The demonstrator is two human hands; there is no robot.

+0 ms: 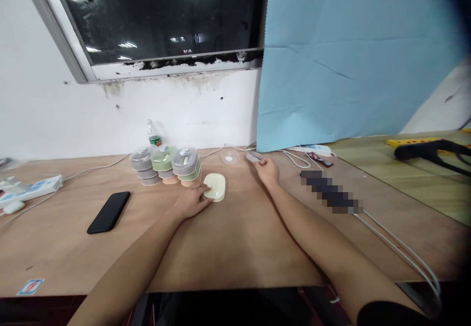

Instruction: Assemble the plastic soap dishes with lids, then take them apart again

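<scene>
Both forearms reach forward over the desk point(235, 252). Left hand point(191, 201) low, fingers and thumb parted, touching left side of the cream container point(218, 185) on the desk, right of the stacked boxes point(186, 161); can't tell if it grips. Right hand point(268, 170) farther out, fingers closed around a grey piece point(253, 156).

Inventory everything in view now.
Tabletop: one, brown, foreground
Container stacks: three, grey, green, orange, back left
Bottle: one, clear, behind stacks
Dish: one, cream, centre
Clear piece: one, transparent, back centre
Grey piece: one, grey, back centre
Phone: one, black, left
Power strips: two, white-blue, left, right
Cables: several, white, back, sides
Pixelated object: one, dark, right
Cloth: one, blue, upper right
Window: one, dark, above stacks
Strip: at least one, yellow, far right
Sticker: one, blue-bordered, front left
Left hand: one, on dish
Right hand: one, holding grey piece
</scene>
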